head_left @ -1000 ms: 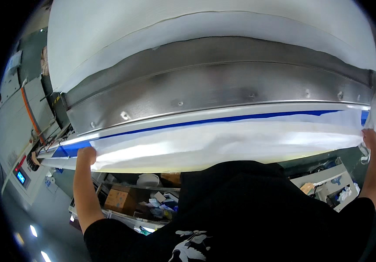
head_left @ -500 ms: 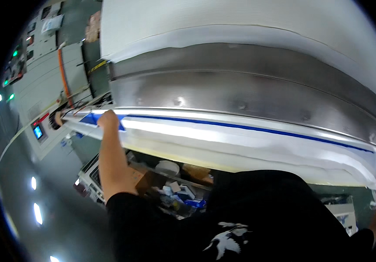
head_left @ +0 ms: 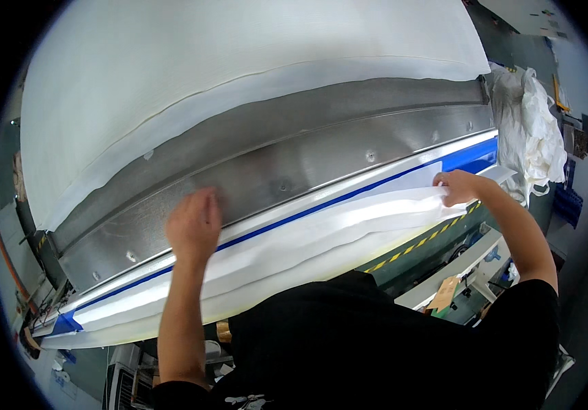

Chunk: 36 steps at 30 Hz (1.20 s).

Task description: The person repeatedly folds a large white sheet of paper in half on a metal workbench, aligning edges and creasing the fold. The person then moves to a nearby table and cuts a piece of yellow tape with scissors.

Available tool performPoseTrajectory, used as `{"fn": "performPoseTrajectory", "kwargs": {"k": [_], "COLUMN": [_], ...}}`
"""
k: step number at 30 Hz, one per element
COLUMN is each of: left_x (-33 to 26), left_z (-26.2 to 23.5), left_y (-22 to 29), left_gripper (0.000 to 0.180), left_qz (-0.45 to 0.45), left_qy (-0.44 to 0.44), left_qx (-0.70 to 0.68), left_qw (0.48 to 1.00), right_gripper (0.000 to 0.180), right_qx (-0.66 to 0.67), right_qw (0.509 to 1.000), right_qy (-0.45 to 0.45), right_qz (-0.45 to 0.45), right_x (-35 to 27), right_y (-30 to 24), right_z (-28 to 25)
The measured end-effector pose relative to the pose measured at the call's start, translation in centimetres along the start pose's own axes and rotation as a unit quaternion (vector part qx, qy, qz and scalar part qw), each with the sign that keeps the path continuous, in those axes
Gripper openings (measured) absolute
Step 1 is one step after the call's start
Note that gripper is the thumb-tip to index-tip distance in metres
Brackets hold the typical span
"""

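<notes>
My right hand (head_left: 459, 186) is closed on the end of a long white sheet (head_left: 348, 217), next to a strip of blue film at the far right end of the bar. The sheet runs leftward below a thin blue line (head_left: 266, 232) along a pale bar. Over the grey metal plate (head_left: 321, 150), my left hand (head_left: 195, 224) is raised with loosely bent fingers, slightly blurred, and nothing shows in it. A wide white fabric (head_left: 239, 41) lies beyond the plate.
A crumpled white plastic bag (head_left: 529, 130) hangs at the right end. Below the sheet are a yellow-black floor stripe (head_left: 420, 244) and a white frame (head_left: 437, 273) with a brown piece of cardboard (head_left: 446, 292). An orange hose (head_left: 12, 263) stands at far left.
The view has swung to the right. My left hand has left the blue film at the left end and moved right, over the plate. My right hand now grips the sheet's right end.
</notes>
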<state>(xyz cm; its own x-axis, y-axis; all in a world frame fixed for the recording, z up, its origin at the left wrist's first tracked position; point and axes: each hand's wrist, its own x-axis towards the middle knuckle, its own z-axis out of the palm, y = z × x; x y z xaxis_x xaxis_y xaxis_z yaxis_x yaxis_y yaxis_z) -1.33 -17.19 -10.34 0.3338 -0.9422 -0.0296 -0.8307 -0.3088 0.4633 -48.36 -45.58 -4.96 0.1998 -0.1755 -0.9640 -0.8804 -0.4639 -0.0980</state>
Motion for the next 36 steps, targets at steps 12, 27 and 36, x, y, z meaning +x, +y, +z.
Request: {"fn": "performPoseTrajectory", "kwargs": {"k": [12, 27, 36], "left_x": [-2.7, -5.8, -5.1], "left_z": [-2.4, -8.5, -7.8], "left_y": [-5.2, -29.6, -29.5], "left_gripper": [0.02, 0.036, 0.038], "left_qz": [-0.203, -0.186, -0.206], "left_qy": [0.022, 0.257, 0.28], "left_qx": [-0.067, 0.231, 0.123], "left_qw": [0.977, 0.92, 0.93], "right_gripper": [0.044, 0.021, 0.02], "right_qx": [0.085, 0.008, -0.049], "right_qw": [0.984, 0.887, 0.761], "right_qy": [0.149, 0.289, 0.358], "right_qz": [-0.05, -0.36, -0.539], "right_x": [2.9, 8.1, 14.7], "right_y": [-3.5, -42.7, -75.5], "right_z": [1.1, -6.3, -12.0]}}
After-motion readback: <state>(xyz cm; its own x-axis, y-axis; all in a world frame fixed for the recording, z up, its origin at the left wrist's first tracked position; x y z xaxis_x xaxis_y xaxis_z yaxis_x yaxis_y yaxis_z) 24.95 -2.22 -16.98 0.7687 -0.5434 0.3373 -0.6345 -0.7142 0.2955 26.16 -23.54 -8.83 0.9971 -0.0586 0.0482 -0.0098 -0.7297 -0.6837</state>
